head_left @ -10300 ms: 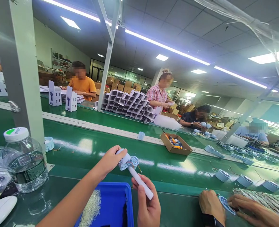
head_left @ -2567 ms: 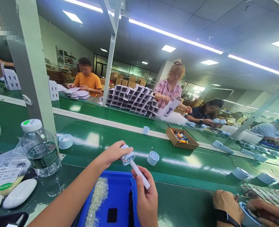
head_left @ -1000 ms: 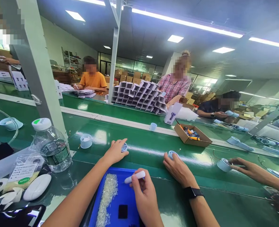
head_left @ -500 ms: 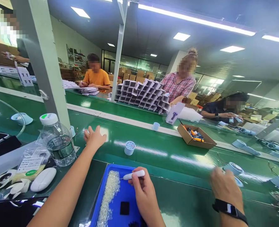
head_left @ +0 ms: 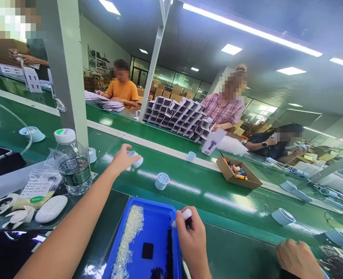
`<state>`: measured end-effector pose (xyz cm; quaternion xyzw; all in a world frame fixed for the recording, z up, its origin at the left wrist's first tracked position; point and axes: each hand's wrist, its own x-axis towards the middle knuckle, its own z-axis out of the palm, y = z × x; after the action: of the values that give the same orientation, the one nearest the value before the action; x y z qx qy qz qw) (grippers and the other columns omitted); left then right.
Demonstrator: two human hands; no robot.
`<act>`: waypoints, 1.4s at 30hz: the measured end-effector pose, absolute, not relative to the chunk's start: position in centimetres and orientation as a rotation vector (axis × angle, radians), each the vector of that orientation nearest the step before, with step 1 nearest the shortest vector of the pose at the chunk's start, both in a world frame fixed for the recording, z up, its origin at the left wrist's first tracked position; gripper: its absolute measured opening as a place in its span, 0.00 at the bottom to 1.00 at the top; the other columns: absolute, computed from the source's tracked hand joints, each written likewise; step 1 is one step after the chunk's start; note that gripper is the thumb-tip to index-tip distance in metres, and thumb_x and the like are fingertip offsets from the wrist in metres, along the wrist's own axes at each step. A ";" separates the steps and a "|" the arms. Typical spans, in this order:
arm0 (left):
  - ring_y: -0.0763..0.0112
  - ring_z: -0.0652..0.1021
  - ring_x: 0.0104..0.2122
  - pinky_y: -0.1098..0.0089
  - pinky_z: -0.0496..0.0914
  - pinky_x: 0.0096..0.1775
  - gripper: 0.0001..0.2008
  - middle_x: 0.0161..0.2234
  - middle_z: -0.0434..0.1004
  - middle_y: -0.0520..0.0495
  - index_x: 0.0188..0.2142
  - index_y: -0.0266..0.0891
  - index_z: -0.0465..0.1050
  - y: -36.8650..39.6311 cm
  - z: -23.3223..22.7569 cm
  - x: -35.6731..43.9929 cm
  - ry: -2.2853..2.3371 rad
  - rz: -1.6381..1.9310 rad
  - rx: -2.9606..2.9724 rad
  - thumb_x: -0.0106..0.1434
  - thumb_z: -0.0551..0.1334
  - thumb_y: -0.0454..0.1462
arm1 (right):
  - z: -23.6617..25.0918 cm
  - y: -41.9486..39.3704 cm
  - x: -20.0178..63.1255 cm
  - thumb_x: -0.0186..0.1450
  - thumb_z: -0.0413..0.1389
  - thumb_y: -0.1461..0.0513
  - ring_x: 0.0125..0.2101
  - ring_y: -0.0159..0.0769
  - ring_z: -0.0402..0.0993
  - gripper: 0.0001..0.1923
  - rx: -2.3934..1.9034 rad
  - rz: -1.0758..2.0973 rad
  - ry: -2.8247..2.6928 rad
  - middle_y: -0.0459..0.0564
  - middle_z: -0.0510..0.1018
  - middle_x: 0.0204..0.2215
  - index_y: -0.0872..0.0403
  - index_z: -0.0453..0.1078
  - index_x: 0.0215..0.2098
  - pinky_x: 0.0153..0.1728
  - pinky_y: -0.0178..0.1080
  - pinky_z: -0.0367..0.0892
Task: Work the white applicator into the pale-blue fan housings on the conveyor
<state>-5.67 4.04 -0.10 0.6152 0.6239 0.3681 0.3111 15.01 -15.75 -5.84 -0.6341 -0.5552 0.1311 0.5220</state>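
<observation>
My left hand (head_left: 124,159) reaches out over the green conveyor, thumb and fingers around a light blue round plastic housing (head_left: 137,160). In my right hand (head_left: 191,236) is a white pen-shaped tool (head_left: 186,214), held at the right rim of a blue tray (head_left: 160,217). Small clear pieces (head_left: 132,228) fill the tray's left side. A black square (head_left: 147,251) lies in its middle, with small dark pieces (head_left: 169,252) along the right side. Another light blue housing (head_left: 162,181), with wires, stands on the belt beyond the tray.
A water bottle (head_left: 74,166), a bag and white fan-like parts stand left by a post (head_left: 71,77). Beyond are a carton (head_left: 241,180), stacked white boxes (head_left: 177,118) and several people. A co-worker's hand (head_left: 298,257) rests at right; more blue housings (head_left: 283,217) lie nearby.
My left hand has moved slightly right and up, closing from spread fingers around a blue housing. My right hand has taken the tool from the clear pieces to the tray's right side. The co-worker's hand dropped lower.
</observation>
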 end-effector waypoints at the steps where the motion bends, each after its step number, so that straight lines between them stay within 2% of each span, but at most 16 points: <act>1: 0.63 0.75 0.36 0.68 0.69 0.32 0.32 0.46 0.68 0.38 0.51 0.42 0.54 3.8 0.2 -5.4 1.609 1.012 1.592 0.49 0.63 0.48 | -5.9 -15.7 15.0 0.65 0.49 0.56 0.19 0.29 0.52 0.14 -1.519 0.323 -1.336 0.38 0.56 0.18 0.51 0.55 0.23 0.20 0.31 0.52; 4: 0.67 0.75 0.31 0.68 0.69 0.30 0.34 0.43 0.69 0.41 0.50 0.43 0.52 3.4 0.5 -4.8 1.544 1.092 1.554 0.47 0.65 0.48 | -5.9 -15.6 14.8 0.65 0.49 0.57 0.19 0.28 0.52 0.14 -1.516 0.371 -1.350 0.38 0.56 0.18 0.51 0.55 0.23 0.20 0.31 0.52; 9: 0.71 0.74 0.29 0.69 0.69 0.30 0.31 0.43 0.69 0.42 0.45 0.44 0.53 3.0 0.7 -4.1 1.502 1.103 1.506 0.45 0.66 0.46 | -5.7 -15.7 14.7 0.65 0.49 0.57 0.19 0.29 0.57 0.13 -1.470 0.456 -1.359 0.40 0.62 0.18 0.51 0.57 0.24 0.22 0.32 0.56; 13: 0.72 0.73 0.26 0.69 0.68 0.28 0.28 0.42 0.69 0.44 0.43 0.44 0.54 2.8 0.8 -3.7 1.472 1.098 1.537 0.46 0.65 0.46 | -5.8 -15.9 14.8 0.65 0.49 0.57 0.20 0.29 0.58 0.13 -1.453 0.444 -1.346 0.40 0.62 0.18 0.51 0.57 0.25 0.22 0.32 0.56; 20: 0.68 0.73 0.32 0.71 0.66 0.28 0.24 0.41 0.70 0.45 0.39 0.44 0.56 2.6 0.9 -3.3 1.512 1.037 1.613 0.47 0.64 0.47 | -6.0 -15.9 14.7 0.65 0.48 0.56 0.20 0.29 0.58 0.13 -1.489 0.494 -1.372 0.40 0.62 0.18 0.51 0.56 0.24 0.22 0.32 0.56; 25: 0.69 0.73 0.31 0.71 0.66 0.29 0.25 0.43 0.70 0.44 0.40 0.44 0.56 2.4 1.1 -3.4 1.495 1.030 1.535 0.47 0.65 0.47 | -5.8 -15.9 14.3 0.65 0.48 0.58 0.21 0.29 0.56 0.11 -1.480 0.464 -1.460 0.40 0.60 0.20 0.51 0.57 0.25 0.22 0.31 0.55; 36: 0.70 0.72 0.30 0.72 0.66 0.27 0.23 0.41 0.68 0.45 0.37 0.43 0.57 1.9 0.8 -2.8 1.451 1.081 1.570 0.46 0.65 0.47 | -6.0 -16.6 14.0 0.65 0.47 0.60 0.24 0.31 0.60 0.09 -1.276 0.592 -1.482 0.42 0.63 0.22 0.51 0.58 0.27 0.26 0.32 0.59; 42: 0.71 0.71 0.30 0.72 0.64 0.27 0.22 0.41 0.67 0.45 0.37 0.42 0.58 1.6 1.0 -2.7 1.442 1.047 1.600 0.47 0.64 0.48 | -5.9 -17.1 13.2 0.63 0.48 0.60 0.23 0.30 0.58 0.08 -1.246 0.902 -1.500 0.41 0.62 0.23 0.52 0.59 0.26 0.25 0.32 0.58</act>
<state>-2.66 1.64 0.98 0.6221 0.5605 0.4071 0.3647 13.23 -17.08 -5.93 -0.5099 -0.6138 0.3692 0.4764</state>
